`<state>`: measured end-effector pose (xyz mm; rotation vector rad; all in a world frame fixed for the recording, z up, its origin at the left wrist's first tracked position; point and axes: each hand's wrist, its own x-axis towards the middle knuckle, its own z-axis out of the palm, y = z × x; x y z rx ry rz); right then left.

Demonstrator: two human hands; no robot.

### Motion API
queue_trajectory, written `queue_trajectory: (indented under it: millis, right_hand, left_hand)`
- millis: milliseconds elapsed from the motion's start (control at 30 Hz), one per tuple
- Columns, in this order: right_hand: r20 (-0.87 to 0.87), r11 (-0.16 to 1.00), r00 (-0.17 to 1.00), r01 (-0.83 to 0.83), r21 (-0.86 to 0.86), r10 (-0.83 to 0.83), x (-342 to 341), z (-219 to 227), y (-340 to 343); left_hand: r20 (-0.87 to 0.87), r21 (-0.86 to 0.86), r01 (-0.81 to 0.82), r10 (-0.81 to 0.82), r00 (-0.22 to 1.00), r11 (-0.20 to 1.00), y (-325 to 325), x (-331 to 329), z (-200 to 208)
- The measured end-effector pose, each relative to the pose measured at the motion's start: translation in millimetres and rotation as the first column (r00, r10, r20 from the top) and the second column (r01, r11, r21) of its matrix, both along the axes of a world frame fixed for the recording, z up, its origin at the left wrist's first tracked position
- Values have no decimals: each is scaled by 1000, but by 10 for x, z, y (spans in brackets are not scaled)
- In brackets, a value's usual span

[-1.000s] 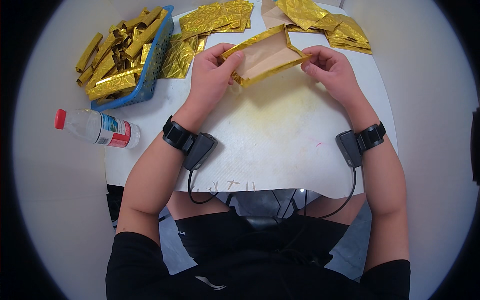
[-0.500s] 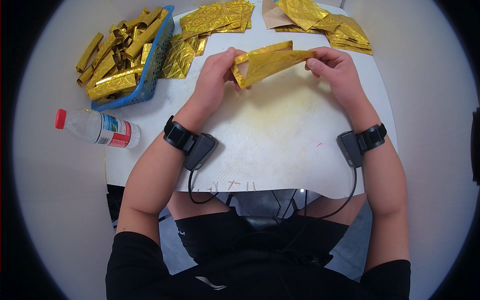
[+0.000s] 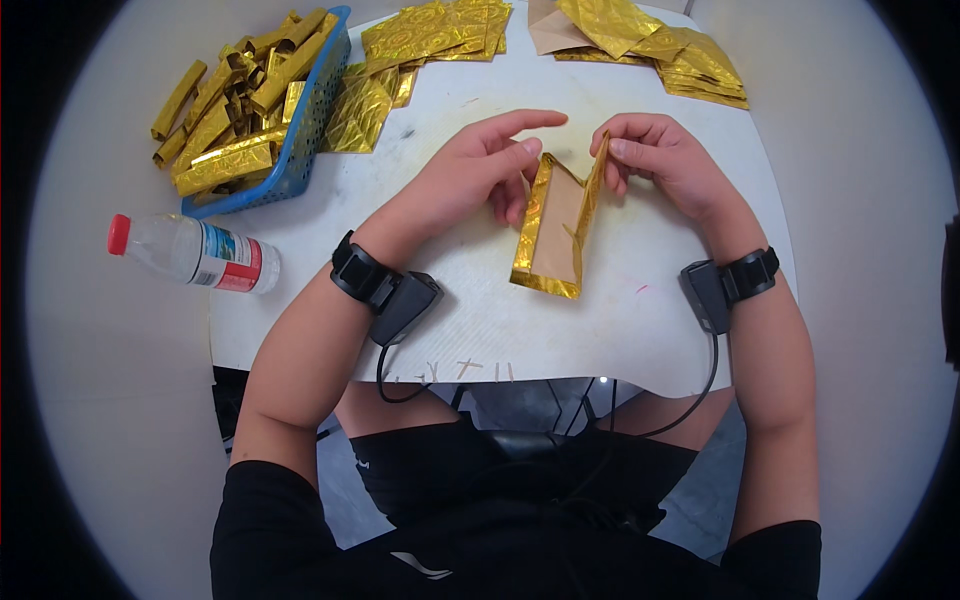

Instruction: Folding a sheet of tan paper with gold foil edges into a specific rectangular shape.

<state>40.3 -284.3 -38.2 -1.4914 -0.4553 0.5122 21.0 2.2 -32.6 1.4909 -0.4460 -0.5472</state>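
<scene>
A sheet of gold foil paper (image 3: 558, 235), with its plain brown inner side facing up, is partly folded, its gold edges standing along the sides and near end. My right hand (image 3: 668, 160) pinches its far right edge between thumb and fingers. At its far left corner is my left hand (image 3: 465, 170), index finger stretched out and thumb apart from it. The left thumb tip is close to the corner; whether it touches cannot be made out. The other left fingers are bent beside the left edge.
A blue plastic basket (image 3: 298, 165) heaped with folded gold paper pieces (image 3: 225, 110) stands at the far left. Gold sheets lie in a stack (image 3: 435, 35) at the back and another stack (image 3: 700, 70) at the back right. A red-capped bottle (image 3: 205, 255) lies on its side at left.
The gold foil paper has turned from crosswise to lengthwise and come nearer, its brown side now facing up. My left hand has loosened, its index finger extending; my right hand still pinches an edge.
</scene>
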Motion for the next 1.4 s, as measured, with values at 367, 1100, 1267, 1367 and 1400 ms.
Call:
queue_trajectory:
  millis: [367, 1100, 1267, 1367, 1400]
  right_hand:
    - [26, 998, 999, -22, -51, 24, -23, 37, 19]
    - [59, 998, 998, -9, -62, 13, -15, -2, 9]
    - [60, 997, 998, -27, -73, 32, -18, 28, 6]
    - [78, 997, 997, -14, -80, 21, -26, 37, 5]
    - [83, 997, 996, -8, -81, 14, -19, 22, 4]
  left_hand:
    - [48, 91, 95, -99, 994, 991, -15, 6, 1]
    - [29, 90, 96, -99, 995, 991, 25, 36, -4]
    - [23, 71, 74, -76, 997, 995, 19, 38, -21]
    - [13, 75, 69, -70, 997, 995, 19, 28, 8]
    - [6, 81, 75, -76, 997, 994, 19, 26, 16]
